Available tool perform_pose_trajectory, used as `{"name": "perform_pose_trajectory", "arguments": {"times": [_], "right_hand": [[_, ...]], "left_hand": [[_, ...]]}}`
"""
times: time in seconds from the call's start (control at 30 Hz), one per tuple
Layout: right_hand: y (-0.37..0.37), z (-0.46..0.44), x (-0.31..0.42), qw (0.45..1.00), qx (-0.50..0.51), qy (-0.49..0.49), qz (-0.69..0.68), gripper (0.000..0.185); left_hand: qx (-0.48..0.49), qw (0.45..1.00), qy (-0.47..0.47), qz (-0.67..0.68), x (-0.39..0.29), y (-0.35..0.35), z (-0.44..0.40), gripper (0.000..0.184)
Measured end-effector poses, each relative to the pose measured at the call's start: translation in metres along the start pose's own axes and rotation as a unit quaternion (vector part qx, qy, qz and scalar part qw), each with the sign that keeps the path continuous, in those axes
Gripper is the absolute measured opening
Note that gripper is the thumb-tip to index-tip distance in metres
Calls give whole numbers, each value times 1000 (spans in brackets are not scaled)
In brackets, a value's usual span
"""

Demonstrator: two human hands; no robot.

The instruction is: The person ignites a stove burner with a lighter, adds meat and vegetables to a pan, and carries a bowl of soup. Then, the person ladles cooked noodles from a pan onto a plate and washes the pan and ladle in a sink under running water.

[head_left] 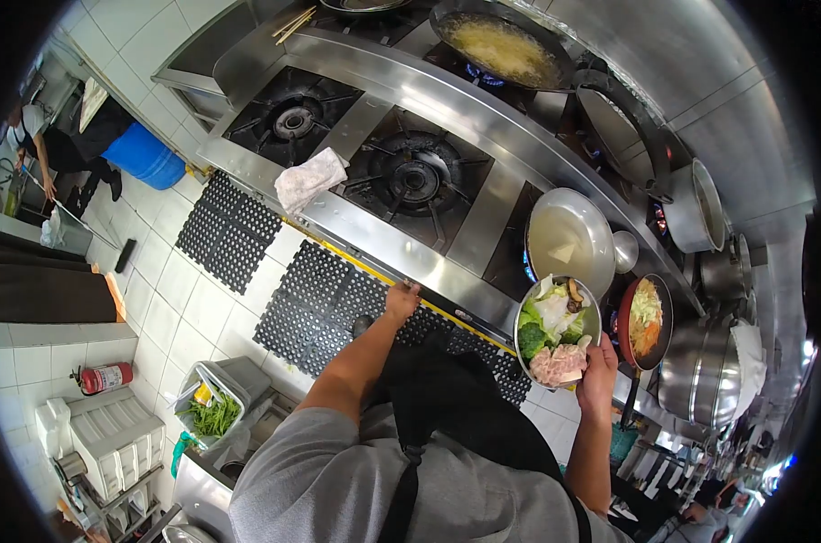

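Observation:
My right hand (597,366) grips the rim of a round metal bowl (517,348) and holds it tilted beside the stove. Broccoli (532,338), pale cabbage pieces, brown mushroom slices and pink raw meat (558,364) fill the bowl. Just beyond it, a wide light-coloured pan (601,237) sits over a lit blue flame, with a pale wedge, perhaps butter, and some liquid inside. My left hand (402,300) is at the stove's front edge below the middle burner (415,179), fingers curled; whatever they hold there is hidden.
A folded white cloth (311,180) lies on the stove front. Behind, a wok (501,50) of bubbling oil sits over flame. To the right are a red pan (645,317) of shredded vegetables, a ladle (625,251) and pots (694,210). Another person (44,149) stands far left.

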State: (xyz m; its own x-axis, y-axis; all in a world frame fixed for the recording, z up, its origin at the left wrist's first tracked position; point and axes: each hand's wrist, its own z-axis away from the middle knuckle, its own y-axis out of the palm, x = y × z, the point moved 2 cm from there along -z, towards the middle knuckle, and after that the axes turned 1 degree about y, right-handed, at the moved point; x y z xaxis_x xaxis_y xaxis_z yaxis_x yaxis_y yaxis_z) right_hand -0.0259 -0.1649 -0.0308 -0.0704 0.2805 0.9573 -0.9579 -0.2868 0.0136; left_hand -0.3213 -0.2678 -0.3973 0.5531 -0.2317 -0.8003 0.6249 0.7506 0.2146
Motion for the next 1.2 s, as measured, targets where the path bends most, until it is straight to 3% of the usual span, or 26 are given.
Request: {"name": "perform_pose_trajectory", "arguments": {"times": [0.1, 0.2, 0.33, 0.63, 0.83, 0.93, 1.03, 1.1, 1.17, 1.2], "right_hand": [[1, 0, -1, 1000, -5, 3, -11, 30], [2, 0, -2, 1000, 1, -1, -16, 31], [2, 1, 0, 1000, -5, 8, -14, 30], [-2, -1, -3, 1000, -17, 7, -9, 29], [-11, -7, -9, 1000, -7, 12, 3, 29], [0, -9, -7, 1000, 6, 9, 9, 31], [14, -24, -19, 999, 30, -2, 15, 34], [32, -34, -23, 997, 80, 1, 20, 35], [52, -45, -33, 993, 113, 27, -6, 35], [64, -49, -36, 991, 130, 29, -9, 35]], "left_hand": [[34, 999, -20, -17, 3, -3, -4, 32], [1, 1000, 18, 23, -5, 1, 6, 22], [-1, 1000, 22, 4, -5, 1, 5, 22], [-25, 999, -38, 4, -16, 4, 9, 21], [-4, 999, -4, 37, -11, 1, 12, 32], [-29, 989, -132, -59, -50, 4, 48, 49], [168, 964, -190, -81, -77, 4, 84, 62], [266, 951, -157, -18, -129, 9, 131, 75], [376, 913, -120, 100, -149, 11, 152, 70], [361, 920, -112, 102, -164, 8, 163, 70]]}}
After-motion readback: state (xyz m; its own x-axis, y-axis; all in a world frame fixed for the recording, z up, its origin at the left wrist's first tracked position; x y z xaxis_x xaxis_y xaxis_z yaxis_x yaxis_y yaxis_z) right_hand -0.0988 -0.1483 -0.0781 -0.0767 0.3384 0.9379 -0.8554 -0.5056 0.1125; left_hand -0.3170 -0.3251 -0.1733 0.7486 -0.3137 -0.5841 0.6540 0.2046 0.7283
